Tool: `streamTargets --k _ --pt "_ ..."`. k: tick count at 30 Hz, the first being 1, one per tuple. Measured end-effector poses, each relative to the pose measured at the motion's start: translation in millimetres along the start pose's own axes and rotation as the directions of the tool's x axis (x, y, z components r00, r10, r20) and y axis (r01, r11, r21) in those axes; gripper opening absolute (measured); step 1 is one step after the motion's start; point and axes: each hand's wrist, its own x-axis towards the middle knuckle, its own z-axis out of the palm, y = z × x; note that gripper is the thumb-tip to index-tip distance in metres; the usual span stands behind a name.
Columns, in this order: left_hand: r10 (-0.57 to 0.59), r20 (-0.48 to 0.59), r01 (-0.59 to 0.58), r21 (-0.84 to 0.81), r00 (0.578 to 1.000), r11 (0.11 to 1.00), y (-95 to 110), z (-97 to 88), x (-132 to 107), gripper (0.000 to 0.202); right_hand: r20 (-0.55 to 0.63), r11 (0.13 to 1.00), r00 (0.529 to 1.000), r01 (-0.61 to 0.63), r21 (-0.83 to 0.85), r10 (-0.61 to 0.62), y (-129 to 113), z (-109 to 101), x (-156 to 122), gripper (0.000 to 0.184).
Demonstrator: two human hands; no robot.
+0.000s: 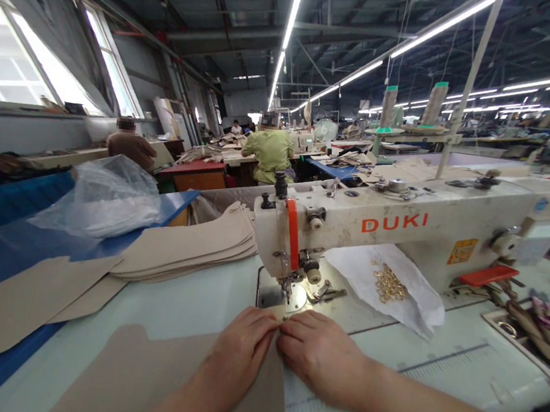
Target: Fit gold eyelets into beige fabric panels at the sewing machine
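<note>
My left hand and my right hand meet on the far edge of a tan fabric piece that lies on the pale table. Both hands have the fingers curled down and pinched on that edge, just in front of the presser foot and needle plate of a white DUKI sewing machine. The fingertips are hidden under the knuckles.
A stack of cut tan pieces lies at left beside a clear plastic bag on a blue surface. White paper with several small gold metal parts sits under the machine arm. Tools fill a tray at right. Other people work farther back.
</note>
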Motion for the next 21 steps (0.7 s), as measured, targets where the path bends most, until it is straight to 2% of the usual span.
streamTargets --k 7,12,21 --pt "-0.017 0.015 0.017 -0.013 1.0 1.0 1.3 -1.4 0.4 0.019 0.049 0.994 0.997 0.069 -0.079 -0.065 4.3 -4.6 6.6 0.008" --pt "0.007 -0.02 -0.007 0.001 1.0 1.0 -1.6 5.2 8.4 0.018 0.074 0.988 0.992 0.112 -0.107 -0.104 16.9 -4.9 8.0 0.01" --pt "0.002 -0.046 -0.001 0.018 0.999 1.0 -13.7 17.4 26.3 0.022 0.085 0.993 0.996 0.05 -0.111 -0.041 33.6 -3.6 8.6 0.009"
